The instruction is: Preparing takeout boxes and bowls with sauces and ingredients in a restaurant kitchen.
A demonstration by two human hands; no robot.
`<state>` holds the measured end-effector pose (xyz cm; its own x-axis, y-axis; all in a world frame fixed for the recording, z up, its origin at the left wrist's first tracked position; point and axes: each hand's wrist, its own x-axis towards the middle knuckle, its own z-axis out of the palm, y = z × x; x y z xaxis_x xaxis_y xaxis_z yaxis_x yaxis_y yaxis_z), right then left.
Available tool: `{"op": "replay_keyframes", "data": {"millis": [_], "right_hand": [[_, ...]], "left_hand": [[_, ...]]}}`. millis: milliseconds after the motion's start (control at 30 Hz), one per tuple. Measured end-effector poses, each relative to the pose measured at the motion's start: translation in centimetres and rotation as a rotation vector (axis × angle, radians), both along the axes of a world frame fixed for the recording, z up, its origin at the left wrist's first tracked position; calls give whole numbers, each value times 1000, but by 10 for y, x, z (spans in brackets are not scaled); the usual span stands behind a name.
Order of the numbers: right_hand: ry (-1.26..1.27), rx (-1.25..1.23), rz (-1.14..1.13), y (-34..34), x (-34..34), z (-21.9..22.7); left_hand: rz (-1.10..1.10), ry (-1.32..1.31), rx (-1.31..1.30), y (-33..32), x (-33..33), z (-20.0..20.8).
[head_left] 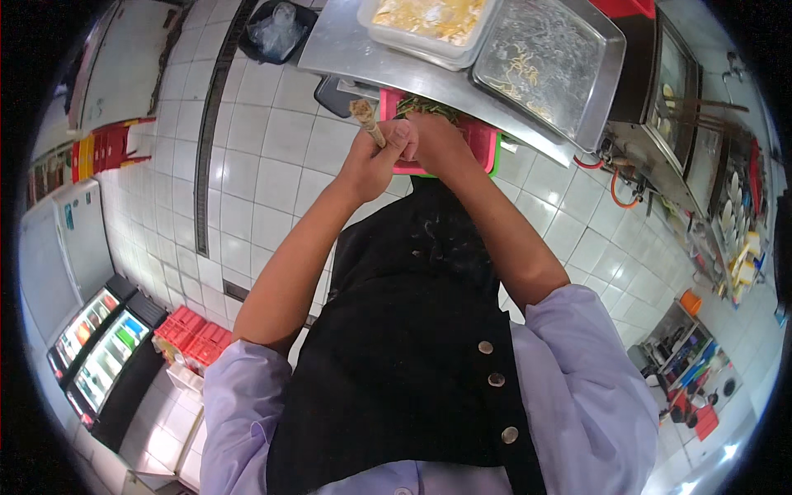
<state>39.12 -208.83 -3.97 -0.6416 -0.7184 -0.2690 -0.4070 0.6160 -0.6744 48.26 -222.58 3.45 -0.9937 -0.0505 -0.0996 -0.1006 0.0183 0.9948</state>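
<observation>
My left hand point(373, 162) is closed around a pale stalk-like piece point(370, 125) with a rough brown end, which sticks up past the thumb. Its exact kind I cannot make out. Close beside it, my right hand point(439, 142) reaches over a pink basket point(484, 147), its fingers mostly hidden by the hand itself. Thin green stalks or leaves point(425, 106) lie in the basket, just beyond the right hand. A bright green rim point(496, 165) shows under the pink one.
A steel table point(346, 49) runs along the far side, overhanging the basket. On it stand a white tub point(429, 56) of yellowish, floury food and a metal tray point(549, 62) with pale noodle-like strands. A black bin point(276, 33) is on the tiled floor, far left.
</observation>
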Motion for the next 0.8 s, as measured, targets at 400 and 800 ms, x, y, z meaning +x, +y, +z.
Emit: {"op": "replay_keyframes", "data": {"millis": [400,800], "right_hand": [[192,-97,96,25,24,37],[122,504,-131,40,-58,-227]], "left_hand": [[-20,39,-77,7,19,15],[562,-138,-29,-2,158,3]]}}
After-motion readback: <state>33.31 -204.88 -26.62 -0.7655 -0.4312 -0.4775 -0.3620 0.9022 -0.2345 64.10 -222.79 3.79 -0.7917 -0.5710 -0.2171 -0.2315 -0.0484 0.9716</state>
